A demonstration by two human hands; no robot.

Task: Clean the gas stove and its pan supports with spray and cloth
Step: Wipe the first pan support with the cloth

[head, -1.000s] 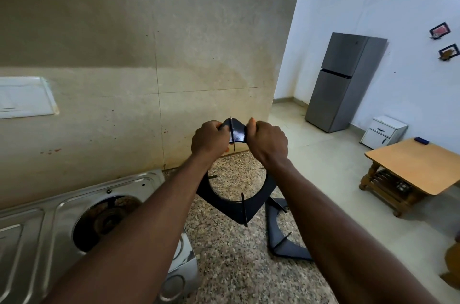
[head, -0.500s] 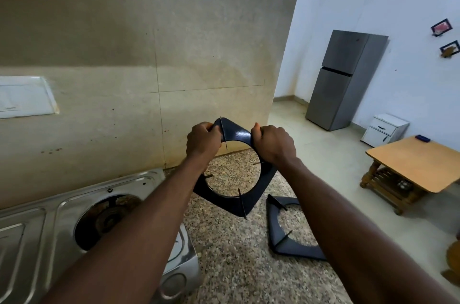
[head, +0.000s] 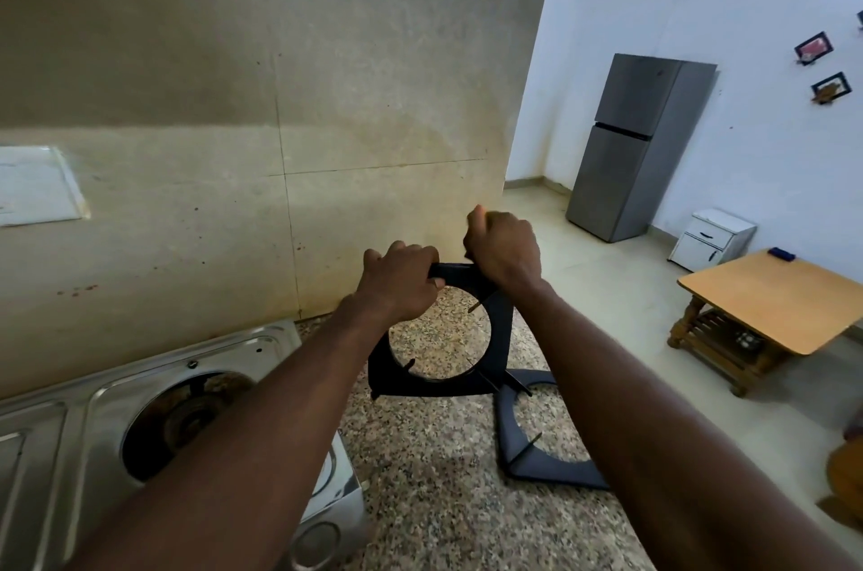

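A black square pan support (head: 499, 332) with a round opening hangs upright above the granite counter. My left hand (head: 397, 285) grips its upper left edge and my right hand (head: 504, 250) grips its top right corner. A second black pan support (head: 527, 463) lies flat on the counter below and to the right. The steel gas stove (head: 93, 421) sits at the lower left with a bare, rusty burner (head: 187, 416). No spray bottle or cloth is in view.
A speckled granite counter (head: 420, 500) runs from the beige tiled wall (head: 327, 126) toward me. To the right, past the counter's edge, are a grey fridge (head: 635, 150), a small white cabinet (head: 712, 239) and a wooden table (head: 770, 299).
The held pan support has turned in my hands, from a diamond pose to nearly square. My right hand has risen and moved right along its top.
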